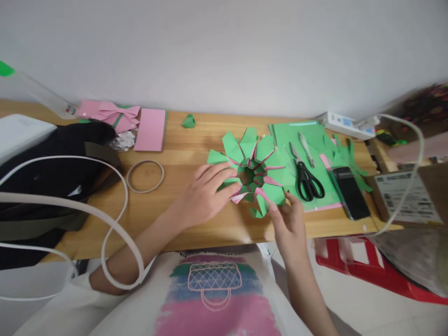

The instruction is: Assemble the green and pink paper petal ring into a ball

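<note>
A green and pink folded-paper flower (265, 148) faces up over the wooden table, its petals spread round a dark hollow centre. My left hand (206, 191) holds its left side, with the fingers lying over the petals there. At the lower right, my right hand (289, 221) grips a petal between thumb and fingers; part of the fingers is hidden behind the paper. A petal at the bottom is curled and shows some pink. Just right of the flower, black-handled scissors (308, 179) and a pale craft knife (307, 148) lie on green paper sheets (285, 133).
A phone (350, 192), green paper scraps (353, 158) and a power strip (346, 125) are on the right. Pink paper (150, 130), a pink paper bow (119, 115), a small green folded piece (189, 121), a tape ring (145, 176) and a black bag (70, 154) are leftward. White cables (121, 233) cross my left arm.
</note>
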A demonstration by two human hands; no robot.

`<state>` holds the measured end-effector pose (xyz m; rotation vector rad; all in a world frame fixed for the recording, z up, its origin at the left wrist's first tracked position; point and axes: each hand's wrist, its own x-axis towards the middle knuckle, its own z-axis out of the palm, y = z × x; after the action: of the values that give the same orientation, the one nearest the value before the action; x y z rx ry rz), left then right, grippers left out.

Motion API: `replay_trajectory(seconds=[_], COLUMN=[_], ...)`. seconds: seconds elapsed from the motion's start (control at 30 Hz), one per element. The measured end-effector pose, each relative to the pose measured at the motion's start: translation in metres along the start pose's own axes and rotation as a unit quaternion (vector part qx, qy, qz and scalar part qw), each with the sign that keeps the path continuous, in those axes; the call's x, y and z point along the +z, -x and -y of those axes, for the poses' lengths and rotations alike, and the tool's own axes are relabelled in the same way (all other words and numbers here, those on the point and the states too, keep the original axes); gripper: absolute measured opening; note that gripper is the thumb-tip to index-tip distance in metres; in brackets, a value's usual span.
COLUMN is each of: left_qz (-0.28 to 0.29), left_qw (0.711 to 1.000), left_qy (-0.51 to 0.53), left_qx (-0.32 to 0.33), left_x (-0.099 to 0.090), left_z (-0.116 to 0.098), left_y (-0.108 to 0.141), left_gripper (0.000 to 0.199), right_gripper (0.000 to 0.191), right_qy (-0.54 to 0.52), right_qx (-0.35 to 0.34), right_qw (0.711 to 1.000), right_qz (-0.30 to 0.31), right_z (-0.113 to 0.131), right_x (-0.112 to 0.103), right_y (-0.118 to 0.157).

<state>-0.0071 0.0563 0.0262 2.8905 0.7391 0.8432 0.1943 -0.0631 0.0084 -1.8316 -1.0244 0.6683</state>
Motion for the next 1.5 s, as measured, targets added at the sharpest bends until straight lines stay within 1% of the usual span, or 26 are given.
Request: replay_trajectory(seconds=[0.1,0.2,0.3,0.4,0.47,0.5,0.57,0.67,0.7,0.73,0.77,0.8,0.83,0.87,0.9,0.93,0.97,1.03,1.13,1.23,1.37,1.5], left_qz=[-0.017,-0.033,-0.043,-0.047,-0.058,-0.064,-0.073,-0.070,-0.064,-0.057,-0.050,-0.045,-0.039,-0.036,-0.033,-0.032,-0.031,-0.031,-0.036,-0.036,-0.016,-0.012], left_qw=[1.000,0.999,0.998,0.996,0.994,0.993,0.992,0.992,0.993,0.993,0.993,0.993,0.994,0.994,0.994,0.994,0.995,0.996,0.997,0.997,0.997,0.996], left_qy=[-0.013,-0.034,-0.049,-0.052,-0.049,-0.047,-0.039,-0.018,-0.011,-0.003,0.003,0.007,0.010,0.012,0.011,0.009,0.006,-0.002,-0.006,0.005,0.020,0.035], left_qx=[0.009,-0.002,-0.022,-0.051,-0.075,-0.085,-0.099,-0.102,-0.102,-0.103,-0.103,-0.105,-0.106,-0.106,-0.105,-0.103,-0.099,-0.087,-0.072,-0.070,-0.075,-0.076], left_x=[0.002,-0.003,-0.009,-0.009,-0.007,-0.005,0.000,0.003,0.003,0.003,0.002,0.001,0.000,-0.002,-0.003,-0.004,-0.005,-0.008,-0.010,-0.012,-0.014,-0.016], left_z=[-0.001,-0.003,-0.006,-0.011,-0.014,-0.016,-0.018,-0.021,-0.022,-0.022,-0.022,-0.022,-0.022,-0.022,-0.021,-0.021,-0.020,-0.019,-0.018,-0.016,-0.015,-0.015], left_y=[0.001,0.004,0.008,0.010,0.010,0.009,0.008,0.008,0.009,0.010,0.010,0.011,0.011,0.012,0.011,0.011,0.010,0.007,0.005,0.004,0.004,0.003], left_gripper=[0.017,0.016,0.014,0.014,0.015,0.015,0.015,0.017,0.018,0.020,0.021,0.022,0.022,0.022,0.021,0.020,0.018,0.012,0.009,0.009,0.010,0.007], right_gripper=[0.044,0.035,0.030,0.031,0.033,0.034,0.037,0.032,0.027,0.022,0.016,0.012,0.010,0.009,0.010,0.011,0.013,0.016,0.017,0.017,0.015,0.011], right_qy=[0.007,-0.006,-0.014,-0.011,-0.003,0.006,0.037,0.090,0.098,0.097,0.090,0.075,0.059,0.045,0.030,0.020,0.013,0.011,0.024,0.026,0.008,-0.005], right_qx=[-0.057,-0.105,-0.118,-0.119,-0.110,-0.102,-0.090,-0.095,-0.105,-0.115,-0.125,-0.135,-0.133,-0.118,-0.101,-0.083,-0.068,-0.051,-0.048,-0.045,-0.040,-0.060], right_qw=[0.998,0.993,0.988,0.986,0.989,0.992,0.995,0.988,0.984,0.983,0.984,0.987,0.989,0.990,0.990,0.989,0.989,0.990,0.989,0.987,0.985,0.981], right_qz=[0.015,0.049,0.103,0.118,0.099,0.078,0.017,-0.085,-0.104,-0.110,-0.091,-0.053,0.004,0.059,0.095,0.119,0.130,0.133,0.140,0.151,0.167,0.184], right_z=[0.003,0.003,0.001,0.000,0.001,0.002,0.006,0.019,0.024,0.031,0.037,0.043,0.049,0.054,0.058,0.061,0.062,0.062,0.059,0.056,0.054,0.051], right_x=[0.008,0.011,0.011,0.012,0.013,0.012,0.009,0.002,-0.001,-0.002,-0.003,-0.002,0.001,0.004,0.009,0.014,0.020,0.029,0.036,0.036,0.034,0.034], right_y=[-0.015,-0.035,-0.054,-0.065,-0.068,-0.068,-0.064,-0.047,-0.039,-0.030,-0.021,-0.012,-0.005,0.001,0.005,0.007,0.008,0.006,0.003,0.001,0.001,0.001])
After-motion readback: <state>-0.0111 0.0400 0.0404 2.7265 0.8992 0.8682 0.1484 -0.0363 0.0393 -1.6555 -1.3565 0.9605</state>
